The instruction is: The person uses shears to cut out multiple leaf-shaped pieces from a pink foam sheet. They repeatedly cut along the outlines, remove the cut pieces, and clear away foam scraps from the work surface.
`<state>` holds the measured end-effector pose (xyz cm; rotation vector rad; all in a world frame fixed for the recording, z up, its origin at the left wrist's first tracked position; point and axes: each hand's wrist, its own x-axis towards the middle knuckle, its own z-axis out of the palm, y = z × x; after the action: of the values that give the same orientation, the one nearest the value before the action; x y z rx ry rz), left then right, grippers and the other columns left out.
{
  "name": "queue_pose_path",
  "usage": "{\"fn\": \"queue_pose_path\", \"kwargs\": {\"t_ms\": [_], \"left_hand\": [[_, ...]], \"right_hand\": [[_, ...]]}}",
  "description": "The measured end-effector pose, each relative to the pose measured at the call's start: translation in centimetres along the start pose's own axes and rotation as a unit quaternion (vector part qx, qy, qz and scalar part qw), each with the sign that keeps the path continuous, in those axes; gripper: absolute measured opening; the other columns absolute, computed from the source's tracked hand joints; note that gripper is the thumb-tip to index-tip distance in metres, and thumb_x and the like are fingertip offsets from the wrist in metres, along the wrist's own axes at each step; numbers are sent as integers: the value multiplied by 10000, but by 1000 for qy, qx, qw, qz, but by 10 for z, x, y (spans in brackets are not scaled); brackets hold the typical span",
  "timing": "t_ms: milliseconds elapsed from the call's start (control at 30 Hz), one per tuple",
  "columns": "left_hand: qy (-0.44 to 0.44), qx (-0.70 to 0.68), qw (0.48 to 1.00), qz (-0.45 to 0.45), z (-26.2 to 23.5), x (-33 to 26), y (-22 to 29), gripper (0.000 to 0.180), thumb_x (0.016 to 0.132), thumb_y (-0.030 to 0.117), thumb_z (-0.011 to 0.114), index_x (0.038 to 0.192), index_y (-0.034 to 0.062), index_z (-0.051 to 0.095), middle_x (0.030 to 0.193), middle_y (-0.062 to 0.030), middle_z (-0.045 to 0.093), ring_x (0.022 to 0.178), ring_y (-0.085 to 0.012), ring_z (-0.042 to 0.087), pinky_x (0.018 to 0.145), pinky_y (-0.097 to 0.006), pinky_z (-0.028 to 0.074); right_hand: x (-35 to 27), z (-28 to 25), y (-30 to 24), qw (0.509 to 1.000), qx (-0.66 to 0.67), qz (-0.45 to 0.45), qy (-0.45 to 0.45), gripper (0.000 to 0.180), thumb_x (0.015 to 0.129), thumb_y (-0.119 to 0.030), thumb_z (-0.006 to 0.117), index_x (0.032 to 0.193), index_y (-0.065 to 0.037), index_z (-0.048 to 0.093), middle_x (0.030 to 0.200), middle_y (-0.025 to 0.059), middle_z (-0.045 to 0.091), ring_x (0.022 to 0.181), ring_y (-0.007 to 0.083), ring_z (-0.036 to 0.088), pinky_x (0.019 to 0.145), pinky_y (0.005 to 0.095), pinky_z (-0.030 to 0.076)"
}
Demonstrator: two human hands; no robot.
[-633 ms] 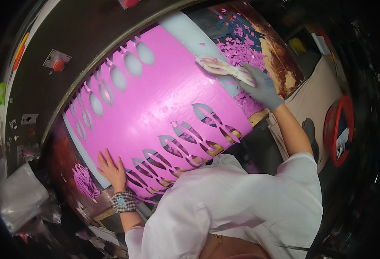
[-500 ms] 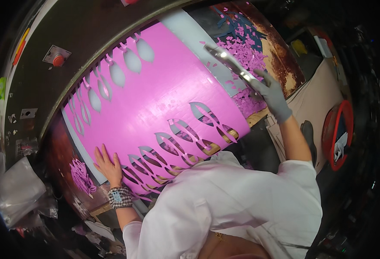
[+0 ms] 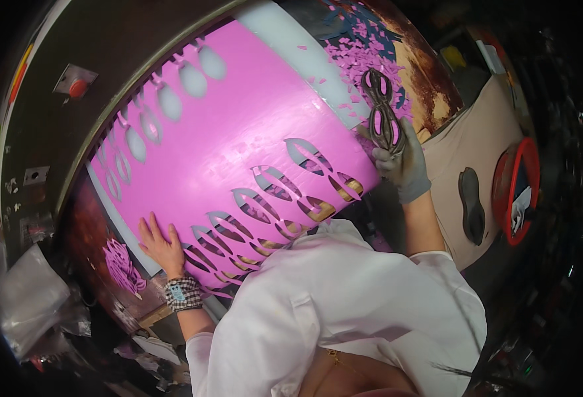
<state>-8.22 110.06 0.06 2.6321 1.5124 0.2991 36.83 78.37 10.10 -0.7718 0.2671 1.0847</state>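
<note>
A pink sheet (image 3: 218, 126) with sole-shaped holes along its far and near edges lies over a pale cutting board (image 3: 285, 33). Its near part curves down over the edge at my body. My bare left hand (image 3: 161, 247) rests on the sheet's left near corner, fingers spread. In my gloved right hand (image 3: 407, 162) is a metal, sole-shaped cutting die (image 3: 384, 116), gripped at its lower end and held upright beyond the sheet's right edge. Pink pieces show within its outline; whether they sit inside it or lie behind it, I cannot tell.
Small pink scraps (image 3: 351, 66) lie at the far right. Pink strips (image 3: 123, 266) are piled at the left. A dark machine beam with a red button (image 3: 78, 88) crosses behind the sheet. On the right are a dark sole-shaped piece (image 3: 470, 202) and a red-rimmed container (image 3: 528, 178).
My right hand has turned the cutting die so its outlined face shows, and drawn it slightly nearer my body. My left hand still lies on the sheet. The whole view has shifted slightly.
</note>
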Motion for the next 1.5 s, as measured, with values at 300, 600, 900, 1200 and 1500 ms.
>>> {"fn": "queue_pose_path", "kwargs": {"t_ms": [300,600,900,1200,1500], "left_hand": [[30,-13,999,0,0,0,-2,608,879,413,620,1425,198,464,1505,-171,358,1407,-322,321,1122,-624,138],[-2,-52,998,25,-24,5,-13,491,907,256,588,1386,183,506,1446,-147,432,1360,-322,374,1107,-618,206],[163,-185,969,31,-13,31,-35,537,880,17,534,1404,6,413,1313,-222,508,1254,-375,459,1074,-511,343],[218,-435,861,-148,-8,31,-50,495,970,-9,379,1448,-41,255,1290,-272,533,1141,-372,579,955,-399,474],[289,-385,873,-74,-1,23,-50,444,967,23,422,1402,-22,344,1165,-232,625,1039,-347,642,867,-378,516]], "right_hand": [[-2,-12,1,764,-503,-311,259,614,970,-420,526,1466,-107,343,910,34,619,681,136,584,555,266,493],[-15,75,91,766,-471,-419,127,542,980,-296,492,1429,-8,400,1226,170,584,933,230,649,735,318,538],[56,191,257,850,-471,-205,-114,646,824,-154,754,1363,70,477,1272,152,578,1129,217,572,981,315,452],[105,196,346,409,-707,-453,-358,500,699,-149,770,1160,-25,624,1216,232,540,1146,414,553,918,439,500],[97,172,342,355,-720,-493,-335,457,785,-191,702,1185,-16,569,1292,260,495,1202,465,485,971,496,454]]}}
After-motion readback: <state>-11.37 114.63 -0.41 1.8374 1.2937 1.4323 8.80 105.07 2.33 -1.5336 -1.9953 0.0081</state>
